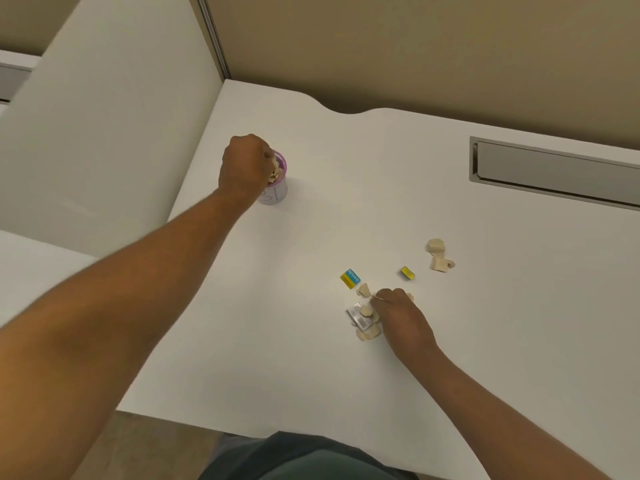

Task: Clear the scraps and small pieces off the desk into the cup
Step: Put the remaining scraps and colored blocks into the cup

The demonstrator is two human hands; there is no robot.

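A small white cup with a purple rim stands at the desk's far left, with beige scraps showing in its mouth. My left hand is over the cup's left side, fingers closed on beige scraps at the rim. My right hand rests on a pile of beige scraps at the desk's middle, fingers curled on them. A silver packet lies in that pile. Two blue-and-yellow little boxes lie just beyond. More beige scraps sit to the right.
The white desk has a wavy back edge against a tan partition. A grey cable tray lid is set in the desk at the back right. A white side panel rises on the left.
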